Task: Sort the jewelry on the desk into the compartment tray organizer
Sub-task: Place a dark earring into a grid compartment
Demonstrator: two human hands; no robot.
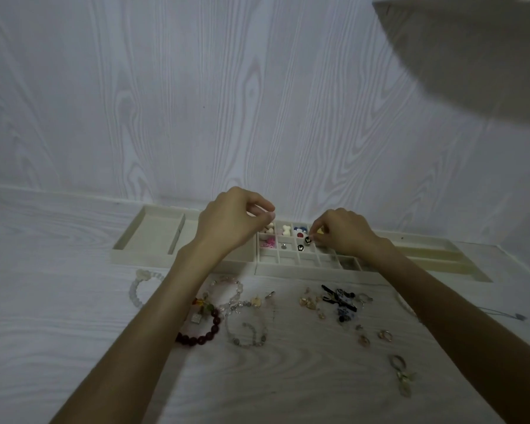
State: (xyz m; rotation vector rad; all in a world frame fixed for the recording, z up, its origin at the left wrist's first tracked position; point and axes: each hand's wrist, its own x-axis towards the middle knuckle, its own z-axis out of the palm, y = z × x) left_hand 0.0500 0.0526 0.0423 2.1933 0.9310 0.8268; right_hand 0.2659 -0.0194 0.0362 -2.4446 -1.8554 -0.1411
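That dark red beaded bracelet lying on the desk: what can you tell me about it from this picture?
The dark red bracelet is a loop of round, glossy, wine-coloured beads, glass or stone by the look. Near its top sit a few differently coloured beads, orange and green, and a small pale square charm. It lies flat on the white wood-grain desk, in front of the cream tray organizer. The person's left forearm passes over its left part, hiding some beads. A clear beaded bracelet lies right against it; whether they overlap is unclear. Neither hand holds it.

White wood-grain wall (196,102); grey cord (502,313) on desk.
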